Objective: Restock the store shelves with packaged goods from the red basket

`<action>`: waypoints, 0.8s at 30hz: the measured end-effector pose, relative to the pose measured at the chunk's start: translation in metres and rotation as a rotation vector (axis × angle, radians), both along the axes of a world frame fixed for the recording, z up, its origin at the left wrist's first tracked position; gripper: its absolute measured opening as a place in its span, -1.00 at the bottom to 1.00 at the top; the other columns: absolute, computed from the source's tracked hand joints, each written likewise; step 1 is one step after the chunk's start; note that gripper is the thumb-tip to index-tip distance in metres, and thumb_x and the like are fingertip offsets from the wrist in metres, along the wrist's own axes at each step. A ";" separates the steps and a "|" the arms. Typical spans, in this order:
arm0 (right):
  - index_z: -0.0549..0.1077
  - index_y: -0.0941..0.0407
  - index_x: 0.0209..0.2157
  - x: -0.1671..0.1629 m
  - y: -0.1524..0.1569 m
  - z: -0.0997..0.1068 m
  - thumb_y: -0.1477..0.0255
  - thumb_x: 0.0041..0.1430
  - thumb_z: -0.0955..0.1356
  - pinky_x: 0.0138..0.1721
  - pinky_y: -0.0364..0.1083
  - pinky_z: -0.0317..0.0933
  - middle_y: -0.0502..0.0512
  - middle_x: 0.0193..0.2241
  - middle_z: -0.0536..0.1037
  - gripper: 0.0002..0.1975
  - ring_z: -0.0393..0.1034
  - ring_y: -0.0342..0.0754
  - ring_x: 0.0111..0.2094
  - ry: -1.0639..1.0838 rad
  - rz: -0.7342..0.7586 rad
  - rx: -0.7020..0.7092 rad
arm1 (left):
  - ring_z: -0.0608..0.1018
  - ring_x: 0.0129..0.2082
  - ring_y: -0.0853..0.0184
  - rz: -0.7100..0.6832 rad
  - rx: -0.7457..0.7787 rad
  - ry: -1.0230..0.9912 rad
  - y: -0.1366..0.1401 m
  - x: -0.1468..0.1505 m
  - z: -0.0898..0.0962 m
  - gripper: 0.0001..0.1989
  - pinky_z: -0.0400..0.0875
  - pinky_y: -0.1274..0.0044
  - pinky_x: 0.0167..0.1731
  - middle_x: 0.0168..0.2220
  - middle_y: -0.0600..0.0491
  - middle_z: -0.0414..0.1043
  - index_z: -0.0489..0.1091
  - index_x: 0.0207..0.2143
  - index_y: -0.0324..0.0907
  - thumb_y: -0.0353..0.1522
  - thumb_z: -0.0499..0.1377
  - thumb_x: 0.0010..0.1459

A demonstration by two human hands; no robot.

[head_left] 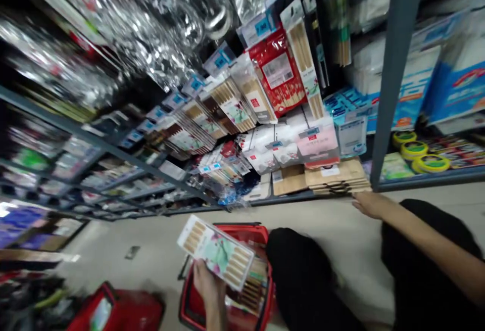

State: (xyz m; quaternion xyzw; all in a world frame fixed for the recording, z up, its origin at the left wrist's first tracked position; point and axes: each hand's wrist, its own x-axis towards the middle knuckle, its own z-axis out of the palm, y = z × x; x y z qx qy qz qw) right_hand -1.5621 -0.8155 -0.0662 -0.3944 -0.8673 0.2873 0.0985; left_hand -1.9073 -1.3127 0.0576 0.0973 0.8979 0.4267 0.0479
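Observation:
My left hand (209,283) grips a flat pack of chopsticks (217,252) by its lower edge. The pack has light wooden sticks and a label with a green and pink print. It is held tilted over a red shopping basket (270,290), where other stick packs (252,290) lie. On the right, my right hand (369,204) is at the front corner of a stack of wooden boards (341,177) on the bottom shelf. Its fingers look stretched out and hold nothing visible; whether they touch the boards I cannot tell.
Hanging chopstick packs (233,106), a red packet (278,73) and shiny wrapped utensils (159,22) fill the rack. A grey post (397,68) stands at right, beside yellow round tins (432,163). Another red basket (125,311) is on the floor at lower left. My knees (303,270) are close to the shelf.

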 end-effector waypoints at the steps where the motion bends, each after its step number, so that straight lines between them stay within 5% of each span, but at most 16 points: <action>1: 0.54 0.21 -0.25 0.000 -0.001 0.007 0.46 0.23 0.39 0.05 0.11 0.28 0.47 -0.14 0.61 -0.90 0.56 0.26 -0.06 -0.059 0.054 0.009 | 0.53 0.19 0.06 0.085 0.258 0.065 0.016 0.007 0.002 -0.30 0.52 0.24 0.08 0.19 -0.23 0.45 0.13 0.36 -0.17 -0.01 -0.31 0.37; 3: 0.54 0.23 -0.19 0.000 -0.005 0.019 0.43 0.29 0.35 0.04 0.09 0.29 0.51 -0.10 0.60 -0.82 0.55 0.26 -0.02 -0.181 0.175 0.043 | 0.60 0.09 0.12 0.079 0.632 0.092 0.051 0.020 0.007 -0.36 0.53 0.31 0.05 0.14 -0.18 0.50 0.24 0.27 -0.14 0.03 0.03 0.30; 7: 0.57 0.21 -0.12 0.002 -0.017 0.030 0.34 0.35 0.28 -0.02 0.01 0.35 0.38 -0.16 0.65 -0.70 0.58 0.14 -0.12 -0.115 0.349 -0.052 | 0.64 -0.22 0.36 0.011 1.012 0.020 0.109 0.028 0.035 -0.44 0.55 0.52 -0.12 -0.07 -0.07 0.60 0.45 0.03 -0.21 -0.07 0.39 0.09; 11: 0.56 0.16 -0.03 -0.017 -0.035 0.062 0.14 0.32 0.30 -0.01 0.08 0.41 0.28 -0.14 0.66 -0.58 0.58 0.15 -0.11 0.257 0.386 -0.250 | 0.64 -0.27 0.38 -0.124 1.132 -0.013 0.173 0.032 0.058 -0.46 0.54 0.58 -0.18 -0.13 -0.05 0.62 0.47 0.02 -0.23 -0.13 0.42 0.08; 15: 0.45 0.06 0.14 -0.080 -0.048 0.139 0.07 0.28 0.38 0.17 0.14 0.35 0.22 0.11 0.56 -0.49 0.50 0.09 0.10 0.676 0.476 -0.592 | 0.66 -0.23 0.29 -0.289 1.146 -0.077 0.254 0.054 0.067 -0.36 0.55 0.50 -0.14 -0.09 -0.10 0.62 0.42 0.14 -0.23 -0.11 0.42 0.09; 18: 0.44 0.09 0.13 -0.126 -0.050 0.182 0.08 0.19 0.47 0.14 0.07 0.39 0.22 0.10 0.56 -0.43 0.50 0.06 0.09 0.891 0.518 -0.709 | 0.67 -0.17 0.23 -0.410 1.100 -0.129 0.298 0.078 0.073 -0.35 0.55 0.44 -0.10 -0.06 -0.12 0.61 0.38 0.17 -0.20 -0.07 0.37 0.13; 21: 0.45 0.10 0.07 -0.138 -0.053 0.189 0.07 0.19 0.47 0.10 0.02 0.41 0.20 0.07 0.58 -0.46 0.52 0.05 0.04 1.057 0.411 -0.731 | 0.61 0.04 0.17 -0.482 0.949 -0.091 0.294 0.090 0.068 -0.41 0.49 0.37 0.05 0.08 -0.18 0.54 0.39 0.20 -0.18 -0.04 0.26 0.24; 24: 0.44 0.08 0.10 -0.123 -0.053 0.183 0.11 0.22 0.46 0.12 0.00 0.38 0.19 0.08 0.57 -0.48 0.51 0.05 0.05 1.131 0.338 -0.708 | 0.53 0.17 0.12 -0.366 0.688 0.058 0.228 0.093 0.034 -0.43 0.38 0.29 0.20 0.15 -0.21 0.49 0.38 0.21 -0.17 -0.06 0.22 0.28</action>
